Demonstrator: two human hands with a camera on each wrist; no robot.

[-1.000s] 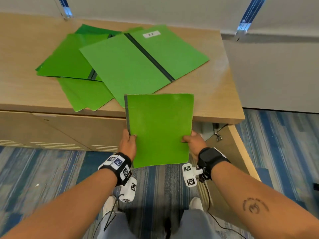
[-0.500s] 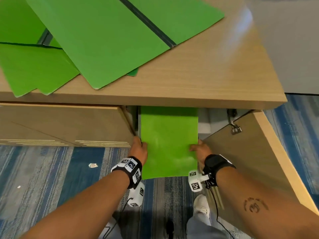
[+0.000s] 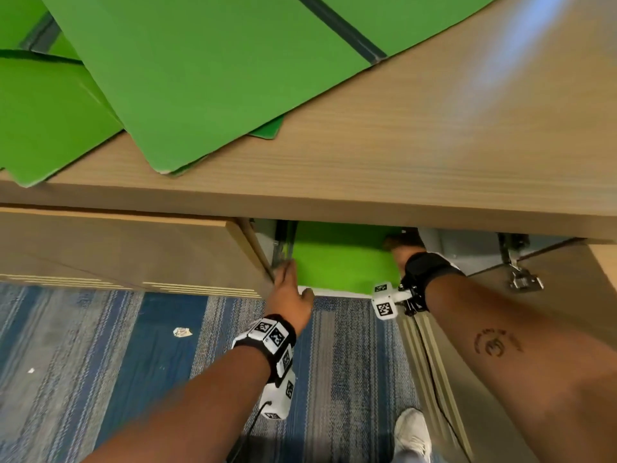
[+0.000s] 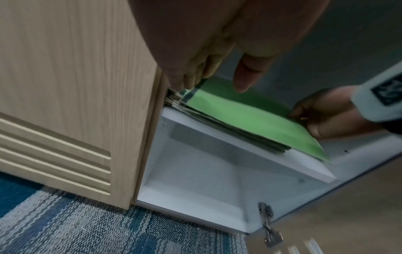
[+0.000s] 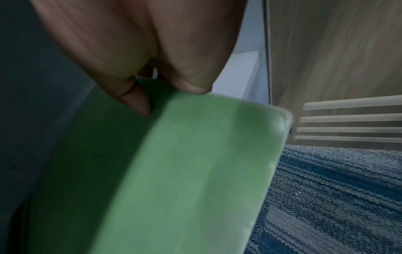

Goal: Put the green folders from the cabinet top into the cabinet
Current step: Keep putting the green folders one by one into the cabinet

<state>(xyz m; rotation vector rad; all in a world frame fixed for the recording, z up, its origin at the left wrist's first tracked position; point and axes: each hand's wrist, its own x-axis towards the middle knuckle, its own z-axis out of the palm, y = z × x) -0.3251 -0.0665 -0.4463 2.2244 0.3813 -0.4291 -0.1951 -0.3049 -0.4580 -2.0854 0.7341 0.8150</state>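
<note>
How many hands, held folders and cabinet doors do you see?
Hands: 2, left hand and right hand
Held folder: 1
Doors: 2, shut door and open door
Total: 5

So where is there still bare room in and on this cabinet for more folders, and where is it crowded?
Free: the lower compartment under the white shelf, and the cabinet top right of the loose green folders. Crowded: the shelf itself, where the held folder lies on a stack with the left hand and right hand at its edges.
</note>
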